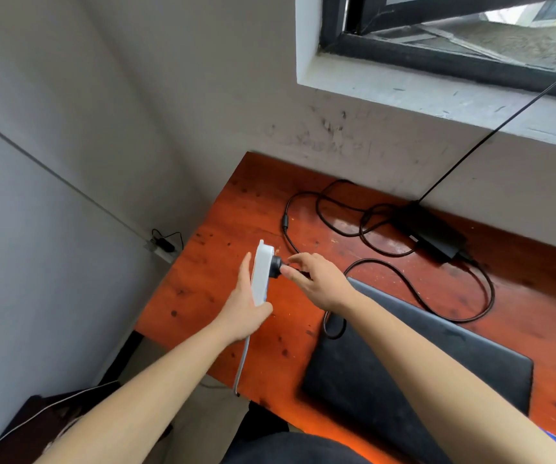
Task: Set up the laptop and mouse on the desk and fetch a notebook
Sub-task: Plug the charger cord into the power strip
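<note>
Desk: a reddish-orange wooden desk (209, 289) with dark knots stands pushed into the corner of the room, its long edge against the wall.
Room: grey plastered walls (136, 95), scuffed with dark marks just above the desk; a black-framed window (437, 58) sits above a pale sill (420, 95).
Laptop: a flat black laptop (404, 370), lid closed, lies on the near right part of the desk.
Left hand: the left hand (241, 316) grips a white plastic power strip (261, 272), held up on its edge above the desk, thumb wrapped round its lower end.
Strip cord: a pale grey cord (241, 363) hangs from the strip past the desk's front edge.
Right hand: the right hand (320, 284) pinches a round black plug (275, 264) seated against the strip's face.
Charger: a black rectangular power brick (437, 234) rests by the wall, its thin black cable (454, 296) looping across the desk between the brick and the laptop.
Corner: a small wall socket (162, 246) with a black plug sits low on the left wall.
</note>
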`<state>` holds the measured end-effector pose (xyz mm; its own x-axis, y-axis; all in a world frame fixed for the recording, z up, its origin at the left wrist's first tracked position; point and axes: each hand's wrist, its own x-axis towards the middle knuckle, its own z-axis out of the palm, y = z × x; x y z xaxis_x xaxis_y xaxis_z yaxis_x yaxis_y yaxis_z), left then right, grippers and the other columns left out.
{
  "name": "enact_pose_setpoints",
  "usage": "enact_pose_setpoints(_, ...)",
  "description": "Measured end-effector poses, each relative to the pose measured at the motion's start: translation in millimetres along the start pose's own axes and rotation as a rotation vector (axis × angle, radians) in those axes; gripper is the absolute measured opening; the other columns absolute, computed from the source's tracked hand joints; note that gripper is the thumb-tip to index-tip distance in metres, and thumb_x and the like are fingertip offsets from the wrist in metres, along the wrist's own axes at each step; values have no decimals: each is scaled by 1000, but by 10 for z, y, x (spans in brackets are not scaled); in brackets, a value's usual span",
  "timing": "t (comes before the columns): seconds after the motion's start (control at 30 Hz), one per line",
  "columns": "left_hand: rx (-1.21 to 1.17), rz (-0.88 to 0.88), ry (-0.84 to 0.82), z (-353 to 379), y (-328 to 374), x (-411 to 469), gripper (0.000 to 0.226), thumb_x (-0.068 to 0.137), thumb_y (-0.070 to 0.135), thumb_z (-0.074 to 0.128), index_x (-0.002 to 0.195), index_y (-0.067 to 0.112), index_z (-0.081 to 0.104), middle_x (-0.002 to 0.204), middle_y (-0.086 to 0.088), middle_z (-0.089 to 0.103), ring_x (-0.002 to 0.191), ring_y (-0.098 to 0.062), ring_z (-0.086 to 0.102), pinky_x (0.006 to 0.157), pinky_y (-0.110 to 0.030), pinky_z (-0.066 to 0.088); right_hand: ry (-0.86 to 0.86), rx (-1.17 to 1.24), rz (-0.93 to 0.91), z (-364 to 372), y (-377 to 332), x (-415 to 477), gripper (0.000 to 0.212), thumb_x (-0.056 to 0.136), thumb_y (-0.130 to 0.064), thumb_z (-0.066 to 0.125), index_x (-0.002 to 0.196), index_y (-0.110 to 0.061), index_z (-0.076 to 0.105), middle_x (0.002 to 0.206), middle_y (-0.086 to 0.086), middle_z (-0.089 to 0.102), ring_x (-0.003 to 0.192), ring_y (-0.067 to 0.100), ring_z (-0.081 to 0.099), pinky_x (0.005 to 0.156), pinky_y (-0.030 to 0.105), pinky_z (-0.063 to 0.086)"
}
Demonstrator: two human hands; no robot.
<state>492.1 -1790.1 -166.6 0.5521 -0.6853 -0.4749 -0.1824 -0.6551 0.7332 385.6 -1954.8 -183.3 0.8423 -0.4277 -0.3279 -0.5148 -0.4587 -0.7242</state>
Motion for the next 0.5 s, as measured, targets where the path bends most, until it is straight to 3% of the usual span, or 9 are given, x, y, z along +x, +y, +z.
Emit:
enact_pose_setpoints(0.07, -41, -108, 113, 21, -13, 147, 95, 86, 9, 66, 150, 34, 0, 134, -4, 39, 103, -26, 58, 67, -22, 50, 74, 30, 96, 58, 158, -48, 61, 97, -68, 38, 134, -24, 56, 119, 1, 58, 111, 18, 55, 95, 35, 46)
enact_pose_setpoints(0.13, -92, -193, 239, 5, -22, 311, 79, 89, 7, 66, 145, 24, 12, 133, -13, 44, 97, -23, 58, 60, -19, 48, 101, 14, 192, 98, 353, -130, 66, 93, -77, 29, 120, -26, 62, 109, 2, 60, 107, 20, 56, 92, 38, 47)
enact_pose_setpoints(0.2, -123, -253, 336, -50, -73, 451, 70, 90, 6, 65, 141, 19, 19, 133, -17, 45, 97, -23, 56, 62, -20, 49, 45, 55, 381, 131, 496, -208, 70, 95, -76, 19, 101, -22, 63, 104, 5, 61, 104, 24, 58, 93, 42, 48)
enact_pose_setpoints(0.27, -111, -293, 376, -109, -165, 543, 67, 90, 6, 65, 140, 18, 21, 134, -17, 45, 97, -23, 56, 64, -23, 51, -38, 251, 642, 202, 568, -251, 73, 97, -73, 18, 93, -14, 61, 91, 7, 62, 87, 26, 62, 81, 38, 52)
enact_pose_setpoints(0.33, -82, -301, 377, -130, -272, 599, 67, 90, 6, 65, 139, 19, 21, 133, -17, 46, 96, -24, 57, 62, -23, 51, -155, 561, 863, 297, 596, -290, 74, 99, -69, 26, 100, -5, 61, 75, 9, 65, 68, 24, 63, 62, 30, 52)
enact_pose_setpoints(0.43, -27, -289, 381, -146, -412, 614, 67, 89, 5, 64, 138, 19, 21, 131, -18, 48, 99, -27, 59, 64, -25, 54, -183, 911, 952, 459, 549, -238, 60, 101, -57, 46, 109, 2, 56, 75, 16, 73, 69, 22, 71, 60, 29, 57)
enact_pose_setpoints(0.5, 15, -306, 389, -165, -509, 616, 66, 89, 5, 64, 138, 19, 21, 130, -19, 49, 103, -31, 59, 72, -34, 58, -137, 1038, 957, 551, 448, -105, 38, 100, -35, 63, 107, 2, 57, 74, 15, 69, 63, 18, 68, 54, 23, 55)
